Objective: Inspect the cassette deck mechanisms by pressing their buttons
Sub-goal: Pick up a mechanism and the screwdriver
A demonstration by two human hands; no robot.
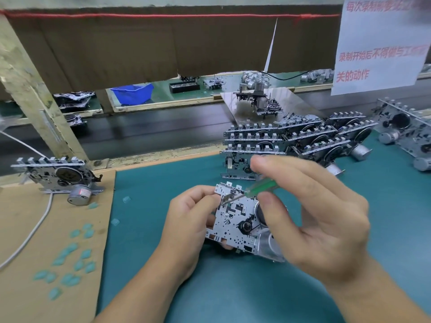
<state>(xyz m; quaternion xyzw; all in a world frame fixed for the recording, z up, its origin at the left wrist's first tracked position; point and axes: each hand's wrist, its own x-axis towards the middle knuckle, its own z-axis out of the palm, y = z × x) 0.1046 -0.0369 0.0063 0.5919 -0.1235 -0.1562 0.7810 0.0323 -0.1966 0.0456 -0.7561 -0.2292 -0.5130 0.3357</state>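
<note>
While the teal surface point(163, 229) carries a stack of cassette deck mechanisms point(291, 141) behind the held mechanism point(235, 220), the left hand point(189, 220) grips that mechanism's left edge. Right hand point(312, 213) pinches a green-handled screwdriver point(261, 186), tip touching the mechanism's upper plate.

Free room and obstacles on the bench

The green mat point(163, 206) is left bare between the two hands and the cardboard sheet point(35, 229). To the right and behind, the way is blocked by a packed stack of deck mechanisms point(291, 141). A single mechanism point(60, 176) is stood on the cardboard, with blue chips point(70, 259) scattered nearer and a white cable point(30, 231) laid across. Above the far side, room is limited by a hanging cardboard curtain point(163, 47).
</note>
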